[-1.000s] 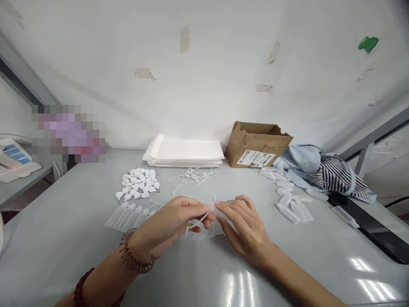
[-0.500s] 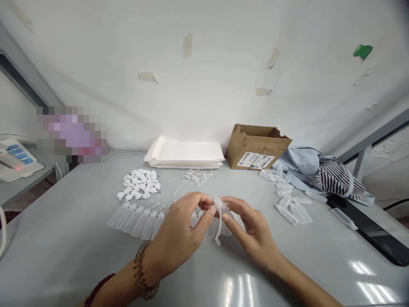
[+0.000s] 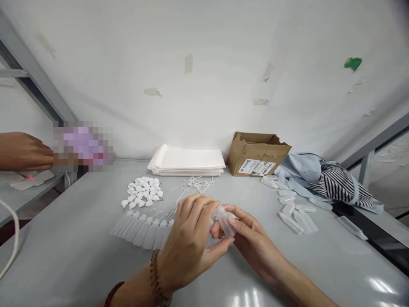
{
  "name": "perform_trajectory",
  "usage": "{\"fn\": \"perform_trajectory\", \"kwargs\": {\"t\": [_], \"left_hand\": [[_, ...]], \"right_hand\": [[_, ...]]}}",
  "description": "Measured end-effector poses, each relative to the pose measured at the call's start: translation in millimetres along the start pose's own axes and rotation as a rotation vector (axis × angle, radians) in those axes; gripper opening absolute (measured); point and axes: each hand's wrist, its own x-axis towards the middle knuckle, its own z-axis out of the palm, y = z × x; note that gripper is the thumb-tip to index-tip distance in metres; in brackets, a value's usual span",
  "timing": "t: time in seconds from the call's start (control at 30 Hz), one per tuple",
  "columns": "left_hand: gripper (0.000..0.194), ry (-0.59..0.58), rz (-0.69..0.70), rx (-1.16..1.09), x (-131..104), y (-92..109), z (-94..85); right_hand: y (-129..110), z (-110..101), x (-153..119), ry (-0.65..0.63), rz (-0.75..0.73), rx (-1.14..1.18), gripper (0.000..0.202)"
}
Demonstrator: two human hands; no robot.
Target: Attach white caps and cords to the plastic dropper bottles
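Note:
Between my two hands is a small translucent plastic bottle (image 3: pixel 226 222), tilted with its neck up and to the left. My right hand (image 3: pixel 252 238) is closed around its side, thumb on the near face. My left hand (image 3: pixel 191 238) curves over it, fingers at the neck and thumb near the base. Behind the left hand lies a row of similar bottles (image 3: pixel 137 228) with thin strips at their necks, partly hidden. A heap of small white caps (image 3: pixel 143 191) is farther left. Thin white strips (image 3: pixel 198 183) lie tangled beyond my hands.
White padded envelopes (image 3: pixel 188 158) are stacked by the wall, beside an open cardboard box (image 3: pixel 258 154). Loose bottles (image 3: pixel 292 209) lie at right, near blue and striped cloth (image 3: pixel 338 179) and a black strip (image 3: pixel 388 243). Another person's hand (image 3: pixel 25 151) is at far left.
The bottle has turned so more of its body shows, and the white strip hanging from it is out of sight. My left thumb moved down toward its base. Another person's hand appeared at left.

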Motion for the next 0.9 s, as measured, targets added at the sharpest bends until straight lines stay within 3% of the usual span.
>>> {"fn": "perform_trajectory", "kwargs": {"t": [0.23, 0.43, 0.57, 0.63, 0.73, 0.9], "left_hand": [[0.037, -0.004, 0.118, 0.058, -0.3, 3.6, -1.4], [0.038, -0.052, 0.148, 0.064, -0.3, 3.1, -2.3], [0.039, -0.073, 0.094, -0.019, 0.3, -1.5, 6.6], [0.039, -0.107, 0.048, -0.084, 2.0, -3.1, 12.6], [0.041, -0.182, -0.049, -0.161, 7.8, -1.5, 21.3], [0.036, -0.392, -0.18, -0.232, 22.4, 8.0, 36.6]], "right_hand": [[-2.5, -5.1, 2.2, 0.04, -0.116, -0.196, 0.024], [-9.2, -7.2, 2.3, 0.289, -0.255, -0.456, 0.025], [-22.2, -22.6, 2.2, 0.404, -0.315, -0.596, 0.018], [-32.2, -34.2, 1.6, 0.396, -0.307, -0.742, 0.018], [-47.3, -51.3, -0.6, 0.276, -0.251, -0.922, 0.018], [-62.0, -70.2, -5.7, 0.214, -0.165, -1.079, 0.013]]}}
